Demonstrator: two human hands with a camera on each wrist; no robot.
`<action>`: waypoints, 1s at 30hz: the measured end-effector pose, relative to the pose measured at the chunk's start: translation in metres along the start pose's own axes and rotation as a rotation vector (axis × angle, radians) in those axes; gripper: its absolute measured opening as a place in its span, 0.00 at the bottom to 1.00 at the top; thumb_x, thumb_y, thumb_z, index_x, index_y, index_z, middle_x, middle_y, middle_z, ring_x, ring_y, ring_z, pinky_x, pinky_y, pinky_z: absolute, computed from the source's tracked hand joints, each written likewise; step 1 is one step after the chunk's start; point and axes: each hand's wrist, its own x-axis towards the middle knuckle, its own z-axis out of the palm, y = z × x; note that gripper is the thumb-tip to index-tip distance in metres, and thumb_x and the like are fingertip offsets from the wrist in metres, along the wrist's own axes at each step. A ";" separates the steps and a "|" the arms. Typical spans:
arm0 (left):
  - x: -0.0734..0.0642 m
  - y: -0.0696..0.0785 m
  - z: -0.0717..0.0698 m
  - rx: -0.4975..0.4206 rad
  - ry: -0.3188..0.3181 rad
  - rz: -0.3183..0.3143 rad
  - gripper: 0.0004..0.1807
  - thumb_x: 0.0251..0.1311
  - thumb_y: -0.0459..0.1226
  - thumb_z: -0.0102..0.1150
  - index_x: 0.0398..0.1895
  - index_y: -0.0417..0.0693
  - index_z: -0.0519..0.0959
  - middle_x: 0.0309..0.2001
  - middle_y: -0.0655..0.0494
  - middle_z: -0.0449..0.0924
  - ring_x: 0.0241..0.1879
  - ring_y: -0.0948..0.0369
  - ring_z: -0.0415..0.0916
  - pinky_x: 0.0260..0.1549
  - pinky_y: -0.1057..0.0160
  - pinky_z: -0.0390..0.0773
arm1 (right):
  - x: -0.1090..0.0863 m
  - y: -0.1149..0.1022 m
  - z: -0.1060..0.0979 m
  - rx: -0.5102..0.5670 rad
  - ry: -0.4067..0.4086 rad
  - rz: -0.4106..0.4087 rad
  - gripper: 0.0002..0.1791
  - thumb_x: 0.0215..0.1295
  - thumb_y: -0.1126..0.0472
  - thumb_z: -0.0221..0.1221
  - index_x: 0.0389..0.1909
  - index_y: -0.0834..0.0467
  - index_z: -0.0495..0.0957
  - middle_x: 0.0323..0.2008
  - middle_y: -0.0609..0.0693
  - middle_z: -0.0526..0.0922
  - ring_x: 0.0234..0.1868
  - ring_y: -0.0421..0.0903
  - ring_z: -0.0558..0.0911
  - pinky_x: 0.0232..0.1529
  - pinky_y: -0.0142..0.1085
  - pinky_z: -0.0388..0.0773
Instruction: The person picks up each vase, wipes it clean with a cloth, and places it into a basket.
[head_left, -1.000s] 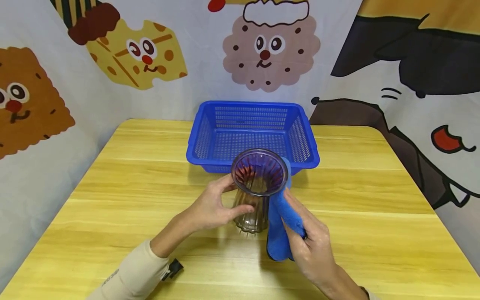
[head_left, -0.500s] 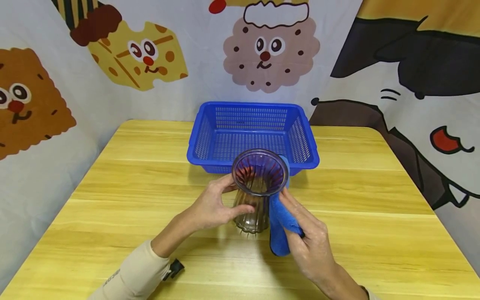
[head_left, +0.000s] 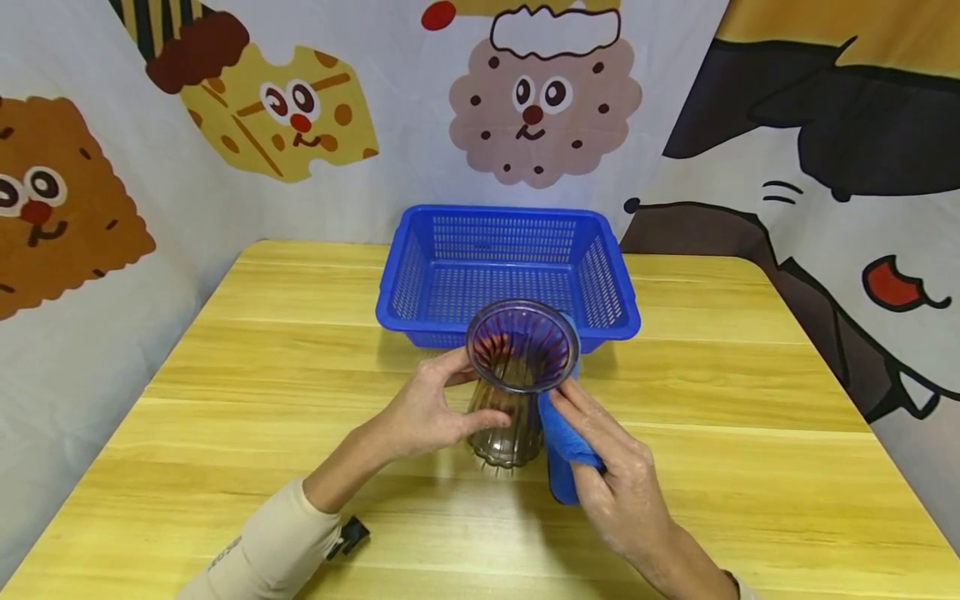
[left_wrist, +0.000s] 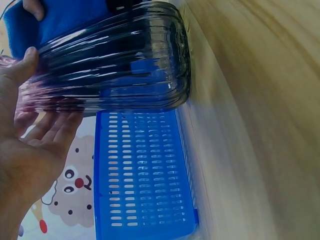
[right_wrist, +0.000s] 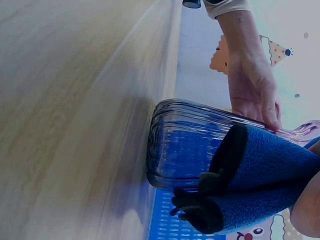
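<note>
A ribbed, purple-tinted glass vase [head_left: 508,437] with a flared rim stands mid-table, its mouth leaning toward me in the head view. My left hand [head_left: 427,414] grips its left side, thumb across the front and fingers behind. In my right hand [head_left: 626,483] is a folded blue cloth [head_left: 566,446], held against the vase's right side just under the rim. The left wrist view shows the vase [left_wrist: 115,65] side-on, its base close to the tabletop. Dark edging runs along the cloth [right_wrist: 272,170] in the right wrist view, where most of my right hand is out of frame.
Directly behind the vase, a blue perforated plastic basket [head_left: 397,321] sits on the light wooden table [head_left: 262,392]. Cartoon-printed fabric [head_left: 405,100] hangs around the table's back and sides. A small black clip [head_left: 348,536] juts from my left sleeve [head_left: 262,537].
My right hand has moved slightly left along the vase with the cloth, and the cloth's hanging end has shifted right and up. My left hand keeps its grip on the vase.
</note>
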 end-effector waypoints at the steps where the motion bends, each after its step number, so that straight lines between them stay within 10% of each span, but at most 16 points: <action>1: 0.000 0.000 0.000 0.000 0.000 0.000 0.43 0.46 0.30 0.82 0.68 0.39 0.72 0.60 0.47 0.80 0.61 0.54 0.76 0.60 0.59 0.78 | 0.000 0.000 0.000 -0.006 -0.002 0.001 0.37 0.44 0.84 0.46 0.61 0.68 0.79 0.65 0.63 0.75 0.68 0.55 0.73 0.68 0.42 0.69; 30: 0.001 -0.001 -0.001 0.017 0.016 -0.036 0.43 0.41 0.31 0.84 0.65 0.39 0.75 0.57 0.46 0.82 0.59 0.56 0.77 0.56 0.60 0.81 | -0.004 0.005 -0.009 -0.135 -0.107 0.075 0.36 0.48 0.81 0.49 0.61 0.61 0.80 0.66 0.55 0.76 0.65 0.54 0.75 0.69 0.36 0.69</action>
